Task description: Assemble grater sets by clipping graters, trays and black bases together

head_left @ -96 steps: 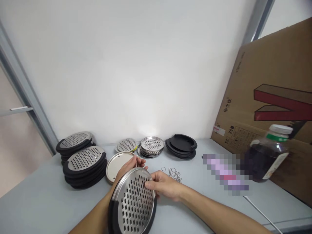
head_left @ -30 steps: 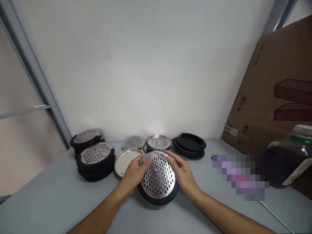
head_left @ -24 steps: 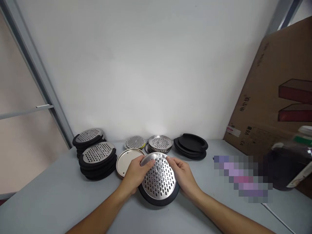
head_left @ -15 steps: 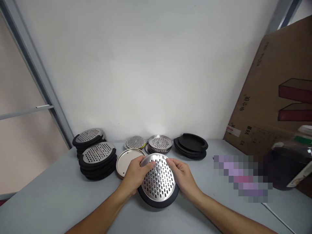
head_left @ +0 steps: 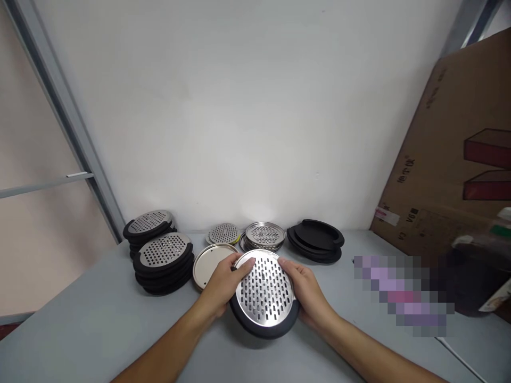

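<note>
Between my two hands is a round metal grater plate [head_left: 265, 290] with rows of slots, lying in a black rim [head_left: 267, 331] that shows along its lower edge. My left hand [head_left: 223, 282] grips the left side, thumb on the metal face. On the right, my right hand [head_left: 303, 287] holds the edge with its thumb near the top; the fingers beneath are hidden. Both hands are closed on the grater, tilted toward me above the table. Just behind my left hand lies a plain pale metal disc [head_left: 209, 263] with small holes near its edge.
Black-rimmed graters stand in a front stack [head_left: 164, 266] and a rear stack [head_left: 149, 226] at left. Along the wall are loose grater discs [head_left: 223, 234], stacked metal plates [head_left: 265, 234] and black round holders [head_left: 317, 239]. A cardboard box [head_left: 447, 143] and dark jar [head_left: 465, 282] stand right.
The grater has turned slightly in my hands, its black rim showing more at the lower right. Both hands keep their grip. The whole view has shifted a little.
</note>
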`<state>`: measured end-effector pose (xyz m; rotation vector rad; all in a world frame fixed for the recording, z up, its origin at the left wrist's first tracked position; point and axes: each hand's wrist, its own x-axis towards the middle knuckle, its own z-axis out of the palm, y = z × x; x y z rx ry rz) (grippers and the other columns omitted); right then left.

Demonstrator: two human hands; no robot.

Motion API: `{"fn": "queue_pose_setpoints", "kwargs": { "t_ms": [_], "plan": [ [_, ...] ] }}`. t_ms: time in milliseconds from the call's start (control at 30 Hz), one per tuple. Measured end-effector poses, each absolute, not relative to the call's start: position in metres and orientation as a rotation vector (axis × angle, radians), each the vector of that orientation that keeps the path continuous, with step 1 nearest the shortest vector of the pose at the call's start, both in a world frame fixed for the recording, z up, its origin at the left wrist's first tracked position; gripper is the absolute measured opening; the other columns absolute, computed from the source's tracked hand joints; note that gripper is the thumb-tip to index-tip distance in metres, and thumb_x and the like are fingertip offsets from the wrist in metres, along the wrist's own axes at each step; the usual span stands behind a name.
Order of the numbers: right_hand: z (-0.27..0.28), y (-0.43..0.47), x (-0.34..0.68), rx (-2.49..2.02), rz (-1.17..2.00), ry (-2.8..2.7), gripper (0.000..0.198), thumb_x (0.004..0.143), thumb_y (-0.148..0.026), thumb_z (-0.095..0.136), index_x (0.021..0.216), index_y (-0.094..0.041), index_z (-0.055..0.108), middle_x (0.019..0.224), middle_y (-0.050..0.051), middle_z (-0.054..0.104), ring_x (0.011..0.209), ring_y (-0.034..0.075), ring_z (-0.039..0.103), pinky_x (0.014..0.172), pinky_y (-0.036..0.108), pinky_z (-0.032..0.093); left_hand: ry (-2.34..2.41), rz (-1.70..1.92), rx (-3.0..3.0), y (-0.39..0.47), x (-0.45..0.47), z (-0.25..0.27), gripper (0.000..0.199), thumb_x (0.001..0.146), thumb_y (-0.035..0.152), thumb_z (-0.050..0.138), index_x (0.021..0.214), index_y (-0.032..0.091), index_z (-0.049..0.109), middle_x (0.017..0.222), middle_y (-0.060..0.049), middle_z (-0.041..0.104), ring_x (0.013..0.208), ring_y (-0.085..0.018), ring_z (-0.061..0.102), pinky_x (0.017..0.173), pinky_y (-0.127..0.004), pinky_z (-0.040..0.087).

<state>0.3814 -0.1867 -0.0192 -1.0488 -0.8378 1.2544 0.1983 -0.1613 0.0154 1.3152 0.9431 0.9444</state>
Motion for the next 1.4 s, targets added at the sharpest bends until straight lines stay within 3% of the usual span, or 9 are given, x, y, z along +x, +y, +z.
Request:
{"fn": "queue_pose_setpoints", "kwargs": {
  "t_ms": [100, 267, 400, 533, 867, 1400],
  "plan": [
    [-0.0130, -0.1864, 0.3838, -1.003, 1.333, -0.679, 0.030, 0.072, -0.043, 0.072, 0.078, -0.014, 0.070, 0.072, 0.007, 0.073, 0.062, 0.021, 0.064, 0.056, 0.028, 0.046, 0.921, 0.931, 1.294, -0.1623, 0.1983, 0.0160, 0.046, 0.079, 0.049, 0.068, 0.112, 0.017, 0.064, 0.110, -0.011, 0.069, 0.101, -0.027, 0.064, 0.085, -0.034, 0.050],
    [-0.0081, -0.1837, 0.3867, -0.970, 1.419, -0.522, 0.022, 0.076, -0.037, 0.066, 0.080, -0.016, 0.067, 0.078, 0.006, 0.074, 0.069, 0.022, 0.067, 0.061, 0.029, 0.049, 0.915, 0.835, 1.290, -0.1630, 0.1985, 0.0123, 0.052, 0.081, 0.048, 0.066, 0.124, 0.020, 0.058, 0.116, -0.011, 0.068, 0.101, -0.029, 0.064, 0.079, -0.037, 0.052],
    [-0.0119, -0.1807, 0.3858, -0.963, 1.414, -0.528, 0.017, 0.074, -0.031, 0.069, 0.084, -0.019, 0.066, 0.075, 0.002, 0.072, 0.069, 0.019, 0.066, 0.061, 0.026, 0.048, 0.911, 0.892, 1.311, -0.1632, 0.2000, 0.0094, 0.047, 0.083, 0.042, 0.066, 0.122, 0.016, 0.060, 0.113, -0.010, 0.069, 0.102, -0.027, 0.064, 0.090, -0.037, 0.049],
    [-0.0141, -0.1800, 0.3853, -0.916, 1.412, -0.609, 0.027, 0.073, -0.029, 0.071, 0.098, -0.021, 0.067, 0.085, 0.003, 0.074, 0.076, 0.020, 0.067, 0.065, 0.027, 0.050, 0.920, 0.890, 1.301, -0.1647, 0.2015, 0.0103, 0.048, 0.080, 0.038, 0.068, 0.123, 0.016, 0.059, 0.114, -0.011, 0.069, 0.103, -0.028, 0.064, 0.090, -0.038, 0.050],
    [-0.0126, -0.1826, 0.3847, -0.922, 1.447, -0.662, 0.034, 0.073, -0.030, 0.070, 0.106, -0.019, 0.070, 0.099, 0.006, 0.075, 0.087, 0.022, 0.068, 0.075, 0.029, 0.051, 0.867, 0.889, 1.260, -0.1713, 0.2036, 0.0166, 0.040, 0.076, 0.031, 0.070, 0.113, 0.018, 0.062, 0.114, -0.011, 0.069, 0.106, -0.029, 0.063, 0.090, -0.039, 0.050],
    [-0.0120, -0.1842, 0.3836, -0.936, 1.428, -0.621, 0.044, 0.070, -0.027, 0.072, 0.113, -0.019, 0.068, 0.095, 0.006, 0.076, 0.085, 0.024, 0.069, 0.072, 0.031, 0.052, 0.877, 0.884, 1.254, -0.1710, 0.2037, 0.0154, 0.040, 0.078, 0.028, 0.066, 0.116, 0.016, 0.060, 0.109, -0.010, 0.070, 0.098, -0.028, 0.065, 0.086, -0.037, 0.051]
  ]
}}
